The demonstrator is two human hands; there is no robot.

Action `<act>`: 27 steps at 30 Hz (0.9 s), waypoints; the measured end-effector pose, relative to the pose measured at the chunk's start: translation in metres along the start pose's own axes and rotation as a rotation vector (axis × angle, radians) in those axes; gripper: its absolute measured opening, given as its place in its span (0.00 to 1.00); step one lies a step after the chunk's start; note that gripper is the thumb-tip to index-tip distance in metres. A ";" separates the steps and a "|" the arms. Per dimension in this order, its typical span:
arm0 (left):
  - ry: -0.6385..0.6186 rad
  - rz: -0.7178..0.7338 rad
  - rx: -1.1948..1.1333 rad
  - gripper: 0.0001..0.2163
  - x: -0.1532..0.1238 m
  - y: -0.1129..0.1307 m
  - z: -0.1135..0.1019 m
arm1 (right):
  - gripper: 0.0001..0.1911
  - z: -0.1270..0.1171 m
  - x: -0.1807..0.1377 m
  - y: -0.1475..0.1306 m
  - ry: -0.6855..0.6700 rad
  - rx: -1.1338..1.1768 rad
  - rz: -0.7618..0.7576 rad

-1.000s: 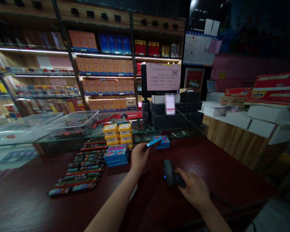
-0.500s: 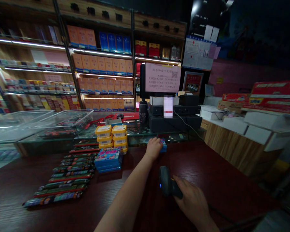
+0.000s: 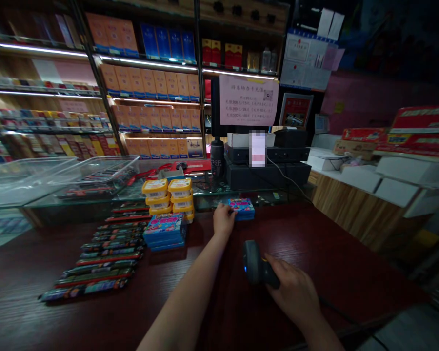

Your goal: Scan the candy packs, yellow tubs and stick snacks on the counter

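Observation:
A stack of blue, brightly printed flat boxes (image 3: 243, 208) lies near the far edge of the dark red counter. My left hand (image 3: 224, 218) is at its left end, fingers loosely curled and a little apart, the fingertips close against the corner; whether they touch is hard to tell. In my right hand (image 3: 292, 287) is a black barcode scanner (image 3: 253, 263), held by its handle above the counter, with a small blue light on its head. Left of my left arm sits another stack of blue boxes (image 3: 165, 231), in front of stacked yellow-lidded tubs (image 3: 168, 196).
Several dark, slim packets (image 3: 98, 263) lie in rows at the left. Ahead stand a monitor (image 3: 215, 107) with a pink sign, a phone (image 3: 258, 148) and a black tumbler (image 3: 216, 158). Clear plastic trays (image 3: 98, 170) rest on the glass case. The scanner's cable (image 3: 340, 317) trails right.
My left hand has shifted left along the far blue boxes, uncovering more of their top. The scanner stays in my right hand, nearly where it was. The view has tilted slightly down.

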State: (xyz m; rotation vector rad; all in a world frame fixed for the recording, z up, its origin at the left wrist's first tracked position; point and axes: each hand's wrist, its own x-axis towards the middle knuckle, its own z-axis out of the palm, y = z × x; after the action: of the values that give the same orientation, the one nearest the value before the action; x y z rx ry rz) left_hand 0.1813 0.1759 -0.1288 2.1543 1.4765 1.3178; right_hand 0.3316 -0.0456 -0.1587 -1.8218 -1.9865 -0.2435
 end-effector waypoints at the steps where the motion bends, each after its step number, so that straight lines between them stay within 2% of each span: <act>1: 0.005 -0.004 -0.005 0.02 0.000 0.001 0.002 | 0.23 0.000 0.000 0.000 -0.005 0.003 0.000; 6: -0.002 -0.007 -0.017 0.05 0.000 0.004 0.003 | 0.23 -0.001 0.000 -0.001 -0.012 0.013 0.010; 11: -0.042 0.021 0.058 0.11 -0.013 0.013 -0.014 | 0.23 -0.002 -0.002 -0.003 0.030 -0.025 -0.001; 15: -0.064 0.106 0.140 0.10 -0.033 0.020 -0.045 | 0.22 0.001 -0.005 0.001 0.060 -0.027 -0.046; 18: -0.056 0.193 0.214 0.10 -0.051 0.020 -0.078 | 0.23 0.005 -0.008 0.004 0.076 -0.056 -0.064; 20: -0.015 0.199 0.290 0.12 -0.063 0.018 -0.102 | 0.23 0.008 -0.010 0.006 0.097 -0.067 -0.087; 24: 0.146 0.057 0.510 0.17 -0.085 0.006 -0.140 | 0.21 0.009 -0.013 0.007 0.138 -0.079 -0.117; 27: 0.214 -0.102 0.636 0.21 -0.099 -0.009 -0.151 | 0.20 0.007 -0.015 0.006 0.127 -0.072 -0.119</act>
State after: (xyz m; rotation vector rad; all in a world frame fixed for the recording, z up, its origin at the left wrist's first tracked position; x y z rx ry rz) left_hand 0.0506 0.0535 -0.1013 2.2817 2.3122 1.1803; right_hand 0.3367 -0.0556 -0.1722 -1.6872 -2.0224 -0.4615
